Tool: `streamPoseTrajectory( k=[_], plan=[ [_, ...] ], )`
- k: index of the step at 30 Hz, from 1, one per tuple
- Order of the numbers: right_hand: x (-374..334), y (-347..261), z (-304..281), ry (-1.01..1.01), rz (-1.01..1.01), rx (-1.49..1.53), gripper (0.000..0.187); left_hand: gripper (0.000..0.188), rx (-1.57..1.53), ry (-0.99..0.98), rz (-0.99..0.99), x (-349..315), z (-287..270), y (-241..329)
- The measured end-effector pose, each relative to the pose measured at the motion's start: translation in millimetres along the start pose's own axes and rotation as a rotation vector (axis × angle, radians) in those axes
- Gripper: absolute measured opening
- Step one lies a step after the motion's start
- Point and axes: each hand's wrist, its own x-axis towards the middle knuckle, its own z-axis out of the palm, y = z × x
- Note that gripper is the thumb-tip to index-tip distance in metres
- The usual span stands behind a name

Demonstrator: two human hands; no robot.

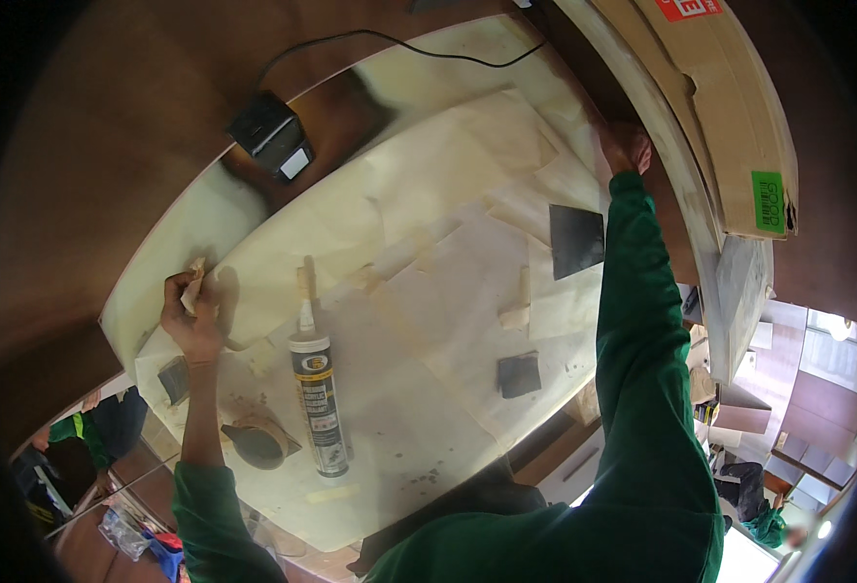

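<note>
My left hand [192, 325] is over the left end of the paper-covered surface, its fingers pinching a crumpled scrap of masking paper [194, 287]. My right arm stretches far forward, and my right hand [627, 148] is curled at the surface's far right edge; what its fingers hold, if anything, is hidden. Between my arms lies a sealant cartridge [320, 408] with a pale nozzle. A roll of masking tape [257, 444] is near my left forearm. Beige masking paper [419, 301] with taped seams spreads over the pale surface.
Dark sandpaper squares lie right of centre, one [576, 241] close to my right sleeve, another [519, 375] nearer. A black box-shaped device [271, 136] with a cord stands at the back. Cardboard boxes [730, 117] border the right. Other people appear at the lower left and lower right.
</note>
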Motion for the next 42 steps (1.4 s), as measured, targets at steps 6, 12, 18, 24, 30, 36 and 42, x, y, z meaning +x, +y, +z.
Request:
streamPoseTrajectory(
  k=[6,12,18,24,30,36,42],
  plan=[
    [30.3,10.9,17.4,-0.161,-0.034,0.159,0.052,0.019,0.025,0.003,0.034,0.2,1.1,-2.9],
    [39.5,14.4,13.6,-0.277,0.033,0.813,0.054,0.019,0.009,0.001,-0.022,-1.4,-0.5,-1.8],
    [31.4,6.9,2.3,-0.286,-0.030,0.906,0.055,0.021,0.027,0.008,-0.071,-1.5,0.9,5.8],
    [35.8,3.6,-3.4,-0.233,-0.127,0.902,0.056,0.022,0.038,-0.010,-0.067,-0.7,-1.3,4.5],
    [37.0,1.5,-12.3,-0.146,-0.232,0.831,0.057,0.022,0.060,-0.006,-0.062,-0.9,-0.8,0.3],
    [17.5,-21.2,-9.1,-0.035,-0.378,0.659,0.059,0.022,0.035,0.005,0.028,-0.5,0.4,-0.7],
    [23.6,-41.2,12.5,-0.251,-0.249,0.648,0.062,0.022,-0.002,0.012,-0.091,-2.4,-0.5,-0.4]
  ],
)
